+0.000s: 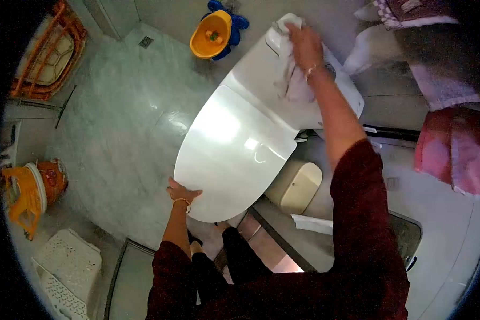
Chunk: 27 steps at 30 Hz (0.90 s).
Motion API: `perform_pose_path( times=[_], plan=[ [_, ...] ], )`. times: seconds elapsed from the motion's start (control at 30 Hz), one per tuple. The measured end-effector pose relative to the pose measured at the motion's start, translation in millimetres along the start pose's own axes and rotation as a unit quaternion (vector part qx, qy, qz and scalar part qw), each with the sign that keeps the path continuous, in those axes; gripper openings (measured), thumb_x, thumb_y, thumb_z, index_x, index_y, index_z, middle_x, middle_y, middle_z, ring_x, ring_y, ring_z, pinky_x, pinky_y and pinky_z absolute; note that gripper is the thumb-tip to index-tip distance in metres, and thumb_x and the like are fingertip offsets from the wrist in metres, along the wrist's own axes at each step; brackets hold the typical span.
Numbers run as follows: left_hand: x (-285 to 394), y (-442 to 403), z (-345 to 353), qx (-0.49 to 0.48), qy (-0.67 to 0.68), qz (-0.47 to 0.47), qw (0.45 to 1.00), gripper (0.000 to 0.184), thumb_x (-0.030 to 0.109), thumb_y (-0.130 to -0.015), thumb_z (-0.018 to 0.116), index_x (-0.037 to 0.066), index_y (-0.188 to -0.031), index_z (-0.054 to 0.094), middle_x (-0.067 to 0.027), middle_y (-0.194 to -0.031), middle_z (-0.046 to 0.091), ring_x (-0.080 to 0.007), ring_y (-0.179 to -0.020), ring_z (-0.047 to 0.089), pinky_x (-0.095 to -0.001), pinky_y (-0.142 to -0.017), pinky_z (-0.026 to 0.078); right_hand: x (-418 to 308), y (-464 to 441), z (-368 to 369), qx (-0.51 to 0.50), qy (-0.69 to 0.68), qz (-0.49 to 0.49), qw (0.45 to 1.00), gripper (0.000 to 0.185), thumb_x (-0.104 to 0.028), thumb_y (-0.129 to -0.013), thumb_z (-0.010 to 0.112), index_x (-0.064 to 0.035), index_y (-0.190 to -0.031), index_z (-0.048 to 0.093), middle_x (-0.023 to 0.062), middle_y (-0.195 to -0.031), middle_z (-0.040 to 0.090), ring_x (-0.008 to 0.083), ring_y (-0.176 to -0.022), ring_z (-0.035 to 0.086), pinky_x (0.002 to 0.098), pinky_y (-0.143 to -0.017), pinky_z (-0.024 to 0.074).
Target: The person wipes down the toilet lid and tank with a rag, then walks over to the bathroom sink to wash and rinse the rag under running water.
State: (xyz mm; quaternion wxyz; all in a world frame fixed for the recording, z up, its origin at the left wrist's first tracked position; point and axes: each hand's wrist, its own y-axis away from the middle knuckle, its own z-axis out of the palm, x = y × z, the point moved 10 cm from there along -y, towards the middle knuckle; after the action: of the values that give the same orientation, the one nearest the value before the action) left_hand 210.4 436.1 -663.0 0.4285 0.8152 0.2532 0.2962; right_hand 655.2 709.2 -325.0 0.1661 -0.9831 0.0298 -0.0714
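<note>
A white toilet with its lid (232,141) down fills the middle of the head view. My left hand (182,192) rests at the lid's front left edge, thumb spread on top and fingers apart at the rim. Farther back, my right hand (306,49) is closed on a pale cloth (297,88), pressed to the toilet's white rear section (250,101). Folds of the cloth hang over that surface and are slightly blurred. Part of the rear section lies hidden under my right hand and the cloth.
A yellow and blue child's potty (212,36) stands beyond the toilet. A cream bin (298,184) sits close to its right side. Far left are an orange bucket (53,181) and a white perforated stool (72,261). Pink and white towels (456,149) hang at right.
</note>
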Motion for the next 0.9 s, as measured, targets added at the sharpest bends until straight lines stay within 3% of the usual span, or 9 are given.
perform_pose_path(
  times=[0.03,0.2,0.33,0.4,0.43,0.5,0.67,0.83,0.9],
  plan=[
    [5,2,1,0.002,-0.029,-0.042,0.999,0.131,0.026,-0.043,0.089,0.013,-0.139,0.001,-0.0215,-0.130,0.022,-0.0357,-0.116,0.037,-0.0408,-0.094,0.043,13,-22,12,-0.065,-0.007,0.043,0.997,0.035,-0.013,-0.081,0.052,-0.0210,-0.115,0.058,0.0176,-0.110,0.055,0.0337,-0.106,0.052,0.0445,-0.087,0.0409],
    [-10,-18,14,-0.011,-0.069,-0.012,0.997,0.133,0.027,-0.043,0.089,0.011,-0.139,-0.001,-0.0216,-0.129,0.023,-0.0352,-0.116,0.037,-0.0407,-0.094,0.043,19,-58,29,-0.098,0.085,0.030,0.991,0.035,-0.011,-0.084,0.048,-0.0255,-0.115,0.058,0.0131,-0.101,0.057,0.0324,-0.096,0.054,0.0447,-0.082,0.0428],
    [-2,-8,3,0.001,-0.096,-0.022,0.995,0.135,0.029,-0.043,0.089,0.008,-0.139,-0.003,-0.0228,-0.130,0.023,-0.0355,-0.116,0.037,-0.0408,-0.095,0.042,-4,19,4,0.033,-0.017,0.038,0.999,0.036,-0.013,-0.082,0.051,-0.0285,-0.113,0.058,0.0126,-0.126,0.042,0.0461,-0.105,0.044,0.0494,-0.086,0.0445],
    [-3,-22,11,0.023,-0.169,-0.013,0.985,0.135,0.029,-0.043,0.090,0.009,-0.140,-0.003,-0.0236,-0.131,0.022,-0.0358,-0.116,0.038,-0.0412,-0.095,0.042,-3,29,-9,-0.013,-0.051,0.100,0.994,0.035,-0.014,-0.084,0.048,-0.0297,-0.114,0.058,0.0115,-0.126,0.043,0.0425,-0.103,0.045,0.0493,-0.089,0.0413],
    [4,1,-1,-0.022,-0.053,-0.070,0.996,0.134,0.030,-0.043,0.089,0.008,-0.139,-0.002,-0.0247,-0.132,0.021,-0.0368,-0.116,0.038,-0.0423,-0.095,0.042,-2,21,-11,0.001,-0.061,0.102,0.993,0.035,-0.015,-0.084,0.048,-0.0300,-0.114,0.058,0.0113,-0.126,0.043,0.0421,-0.104,0.045,0.0490,-0.090,0.0410],
    [-24,-40,22,0.001,-0.114,0.017,0.993,0.132,0.031,-0.045,0.089,0.006,-0.138,-0.002,-0.0255,-0.132,0.021,-0.0372,-0.116,0.037,-0.0432,-0.096,0.041,8,8,-2,0.012,-0.080,0.135,0.987,0.033,-0.018,-0.085,0.047,-0.0297,-0.114,0.059,0.0100,-0.127,0.043,0.0401,-0.110,0.043,0.0486,-0.092,0.0394],
    [-4,-19,19,0.052,-0.120,0.019,0.991,0.132,0.032,-0.044,0.089,0.002,-0.136,0.000,-0.0260,-0.132,0.020,-0.0370,-0.118,0.033,-0.0438,-0.093,0.042,53,-31,42,0.000,-0.072,0.165,0.984,0.033,-0.019,-0.087,0.047,-0.0282,-0.116,0.058,0.0062,-0.135,0.040,0.0320,-0.123,0.037,0.0500,-0.097,0.0347],
    [18,18,15,-0.008,-0.053,0.015,0.998,0.127,0.032,-0.046,0.089,0.001,-0.134,0.003,-0.0251,-0.130,0.022,-0.0345,-0.118,0.032,-0.0415,-0.091,0.043,137,-3,131,-0.222,0.159,0.091,0.958,0.037,-0.020,-0.084,0.052,-0.0175,-0.121,0.054,0.0098,-0.135,0.040,0.0311,-0.125,0.036,0.0485,-0.101,0.0328],
    [15,4,13,0.008,-0.097,0.007,0.995,0.123,0.028,-0.047,0.089,0.002,-0.133,0.005,-0.0225,-0.130,0.023,-0.0333,-0.118,0.031,-0.0397,-0.091,0.044,186,29,95,-0.181,-0.029,0.288,0.940,0.036,-0.022,-0.082,0.054,-0.0132,-0.117,0.056,0.0141,-0.124,0.048,0.0335,-0.115,0.045,0.0461,-0.096,0.0377]
  ],
)
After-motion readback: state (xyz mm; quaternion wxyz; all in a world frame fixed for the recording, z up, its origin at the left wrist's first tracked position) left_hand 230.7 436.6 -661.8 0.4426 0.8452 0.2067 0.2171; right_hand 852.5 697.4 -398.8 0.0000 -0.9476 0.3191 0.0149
